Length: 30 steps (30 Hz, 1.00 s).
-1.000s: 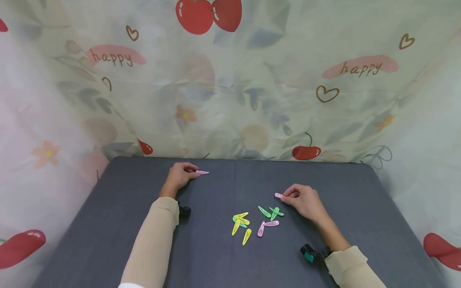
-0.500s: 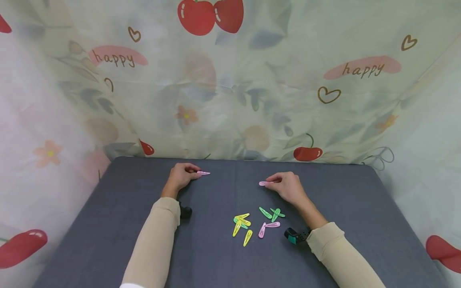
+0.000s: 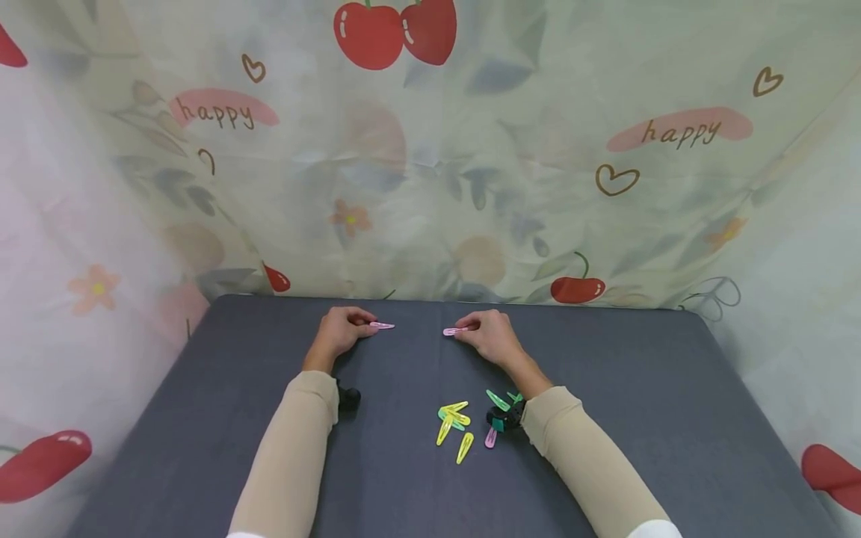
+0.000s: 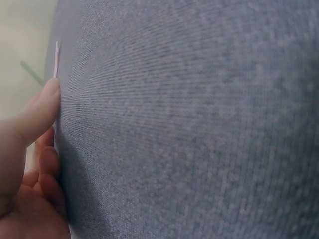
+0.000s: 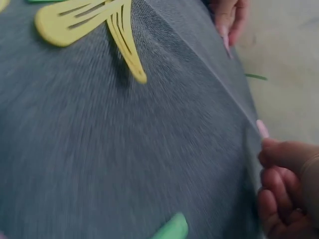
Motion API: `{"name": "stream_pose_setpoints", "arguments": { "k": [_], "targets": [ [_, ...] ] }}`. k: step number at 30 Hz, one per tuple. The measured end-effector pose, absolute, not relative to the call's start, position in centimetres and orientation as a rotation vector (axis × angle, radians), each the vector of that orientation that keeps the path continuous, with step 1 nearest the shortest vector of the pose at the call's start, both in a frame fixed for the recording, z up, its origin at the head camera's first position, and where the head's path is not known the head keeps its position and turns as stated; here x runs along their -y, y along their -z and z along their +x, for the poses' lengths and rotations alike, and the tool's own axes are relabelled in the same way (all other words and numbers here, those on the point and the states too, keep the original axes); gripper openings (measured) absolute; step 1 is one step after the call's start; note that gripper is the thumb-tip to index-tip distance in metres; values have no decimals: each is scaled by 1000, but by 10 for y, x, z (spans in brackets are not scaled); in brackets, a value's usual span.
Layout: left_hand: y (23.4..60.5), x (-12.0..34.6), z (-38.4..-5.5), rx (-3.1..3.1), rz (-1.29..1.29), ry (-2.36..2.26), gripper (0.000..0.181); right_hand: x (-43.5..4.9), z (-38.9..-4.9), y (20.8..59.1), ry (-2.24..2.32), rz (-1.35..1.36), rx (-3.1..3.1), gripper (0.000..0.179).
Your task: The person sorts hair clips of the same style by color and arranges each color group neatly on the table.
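Near the far edge of the dark table, my left hand (image 3: 341, 329) pinches a pink hair clip (image 3: 383, 326) between thumb and fingers, its narrow end pointing right. A short gap to the right, my right hand (image 3: 491, 335) pinches another pink hair clip (image 3: 449, 332) that points left. In the left wrist view the first clip is a thin pink sliver (image 4: 57, 59) past the thumb. Both clips show in the right wrist view, the right hand's pink clip (image 5: 262, 128) just beyond its fingertips. The two clips are apart.
Yellow hair clips (image 3: 464, 448) lie in a loose cluster mid-table with a green one among them. Green clips (image 3: 498, 400) and a pink clip (image 3: 490, 438) lie to their right, partly hidden by the right wrist's black strap (image 3: 504, 415). A patterned curtain (image 3: 430, 187) hangs behind the table.
My right hand has carried its pink hair clip leftward and toward the far edge, closer to the left hand's clip. The left hand has stayed in place, still pinching its clip.
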<state>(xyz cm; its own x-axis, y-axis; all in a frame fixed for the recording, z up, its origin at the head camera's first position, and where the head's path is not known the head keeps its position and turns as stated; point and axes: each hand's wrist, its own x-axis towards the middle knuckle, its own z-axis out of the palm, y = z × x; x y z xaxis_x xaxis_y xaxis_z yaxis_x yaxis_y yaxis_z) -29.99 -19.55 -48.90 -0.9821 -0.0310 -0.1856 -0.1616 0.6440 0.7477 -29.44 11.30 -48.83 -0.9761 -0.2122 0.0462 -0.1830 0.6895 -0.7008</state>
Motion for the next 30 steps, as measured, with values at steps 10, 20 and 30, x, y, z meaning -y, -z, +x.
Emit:
{"name": "stream_pose_setpoints", "arguments": {
  "k": [10, 20, 30],
  "targets": [
    [489, 196, -300, -2701, -164, -1260, 26, -76, -307, 495, 1214, -366, -2863, 21],
    [490, 196, -300, -2699, -178, -1248, 26, -52, -312, 500, 1191, -320, -2865, 22],
    [489, 197, -300, -2695, -188, -1246, 27, -44, -312, 500, 1150, -335, -2878, 15]
  ]
}}
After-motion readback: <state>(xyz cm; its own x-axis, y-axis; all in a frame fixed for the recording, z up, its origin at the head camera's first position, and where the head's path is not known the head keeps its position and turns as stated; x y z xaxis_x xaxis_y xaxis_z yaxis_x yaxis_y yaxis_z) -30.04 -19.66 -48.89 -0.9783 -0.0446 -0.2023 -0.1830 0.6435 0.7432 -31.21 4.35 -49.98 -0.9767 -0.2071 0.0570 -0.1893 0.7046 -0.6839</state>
